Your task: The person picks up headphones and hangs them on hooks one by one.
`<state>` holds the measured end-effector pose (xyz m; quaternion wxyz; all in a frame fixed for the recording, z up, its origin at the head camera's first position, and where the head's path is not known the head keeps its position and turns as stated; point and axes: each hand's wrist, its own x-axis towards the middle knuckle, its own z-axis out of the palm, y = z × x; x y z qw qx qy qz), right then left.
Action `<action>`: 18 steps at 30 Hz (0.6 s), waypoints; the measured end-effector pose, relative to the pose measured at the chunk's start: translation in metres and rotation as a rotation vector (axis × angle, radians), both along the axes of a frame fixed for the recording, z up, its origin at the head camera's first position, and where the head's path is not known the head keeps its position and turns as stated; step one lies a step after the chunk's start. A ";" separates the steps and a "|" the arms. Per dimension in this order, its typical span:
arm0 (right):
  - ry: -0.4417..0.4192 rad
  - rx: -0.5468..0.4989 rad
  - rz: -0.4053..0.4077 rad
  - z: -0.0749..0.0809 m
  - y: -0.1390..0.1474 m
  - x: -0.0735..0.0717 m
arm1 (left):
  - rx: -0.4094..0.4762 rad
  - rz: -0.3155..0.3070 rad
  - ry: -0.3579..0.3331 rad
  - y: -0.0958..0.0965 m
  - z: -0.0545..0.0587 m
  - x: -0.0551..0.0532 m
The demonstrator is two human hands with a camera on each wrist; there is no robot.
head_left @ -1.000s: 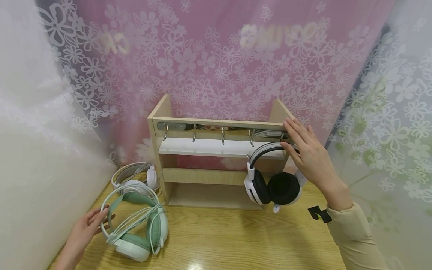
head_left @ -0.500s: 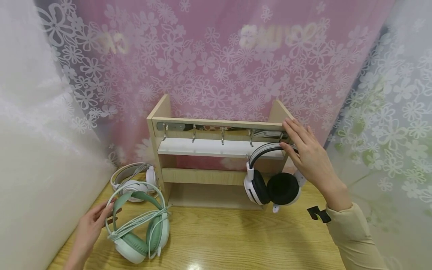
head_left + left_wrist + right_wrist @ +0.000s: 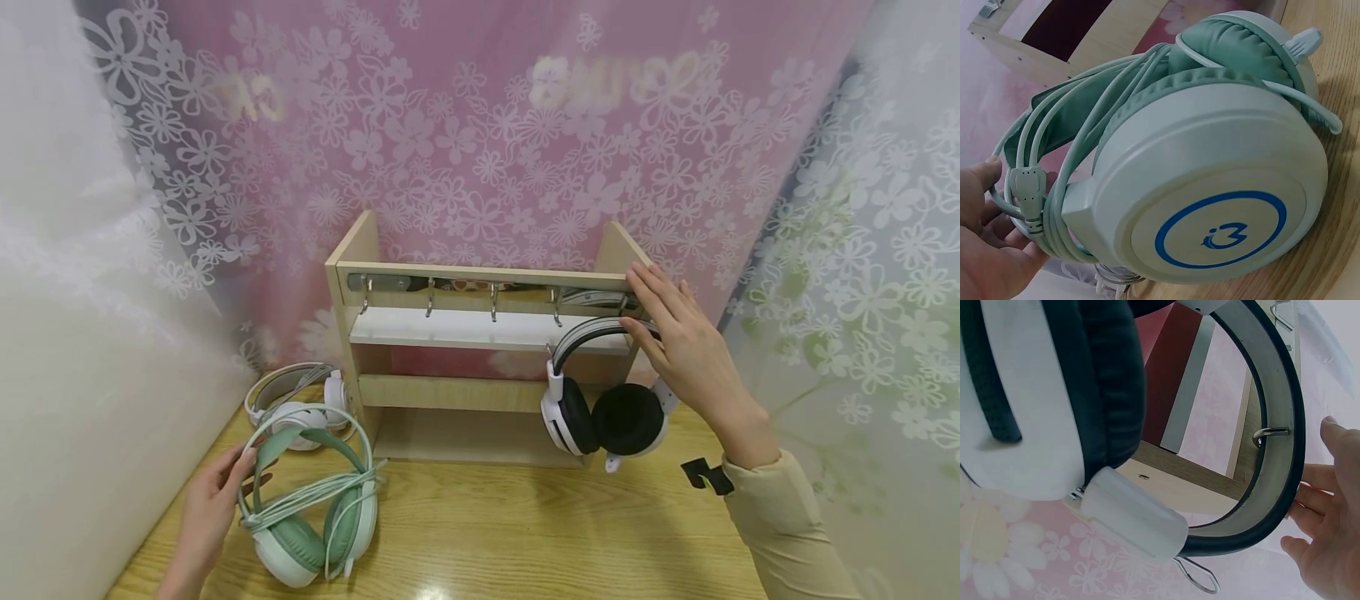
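Observation:
At the lower left of the head view, my left hand (image 3: 213, 508) grips mint-green and white headphones (image 3: 352, 525) by one side of the headband. Their cable is bundled across the ear cups, and the left wrist view shows a round blue logo on the near cup (image 3: 1229, 231). My right hand (image 3: 686, 354) lies with straight fingers on the top right corner of a wooden rack (image 3: 480, 392). Beneath it, black and white headphones (image 3: 555, 408) hang by their headband; a metal hook (image 3: 1270, 432) passes under the band in the right wrist view.
Several metal hooks (image 3: 494, 302) line the rack's top bar. A second pair of white headphones (image 3: 300, 421) lies on the wooden table (image 3: 487, 533) by the rack's left side, partly behind the green pair. Flowered curtains (image 3: 480, 142) enclose the back and sides.
My left hand has moved a little to the right and turned the green headphones slightly more upright. My right hand and the black and white headphones stay in place.

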<state>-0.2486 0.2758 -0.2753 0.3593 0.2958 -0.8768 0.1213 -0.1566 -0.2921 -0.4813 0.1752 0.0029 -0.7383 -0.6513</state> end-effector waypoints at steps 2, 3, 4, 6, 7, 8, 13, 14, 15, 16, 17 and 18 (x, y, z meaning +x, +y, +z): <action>0.001 0.002 0.000 0.000 0.000 0.000 | -0.011 0.008 0.007 0.001 0.001 0.001; 0.002 0.003 -0.001 0.000 0.000 0.000 | -0.019 0.012 0.009 0.002 0.001 0.002; 0.002 0.005 -0.001 0.000 0.000 0.000 | -0.027 0.016 0.010 0.002 0.001 0.002; 0.001 0.005 -0.003 0.000 0.000 0.000 | -0.029 0.017 0.011 0.003 0.002 0.003; 0.000 0.006 -0.003 0.000 0.000 0.000 | -0.031 0.016 0.009 0.003 0.002 0.003; -0.001 0.006 -0.004 0.000 0.000 0.000 | -0.033 0.016 0.005 0.003 0.002 0.003; -0.006 0.004 -0.009 0.000 0.000 0.000 | -0.054 0.020 -0.030 0.005 0.006 0.003; -0.006 0.004 -0.009 0.000 0.000 0.001 | -0.067 0.024 -0.036 0.006 0.008 0.003; -0.007 0.004 -0.008 0.000 0.000 0.001 | -0.078 0.026 -0.041 0.006 0.009 0.002; -0.007 0.004 -0.008 0.000 0.000 0.001 | -0.091 0.029 -0.043 0.007 0.010 0.002; -0.006 0.004 -0.009 0.000 0.000 0.001 | -0.096 0.027 -0.041 0.008 0.012 0.002; -0.005 0.005 -0.009 0.000 0.000 0.001 | -0.094 0.022 -0.035 0.008 0.014 0.002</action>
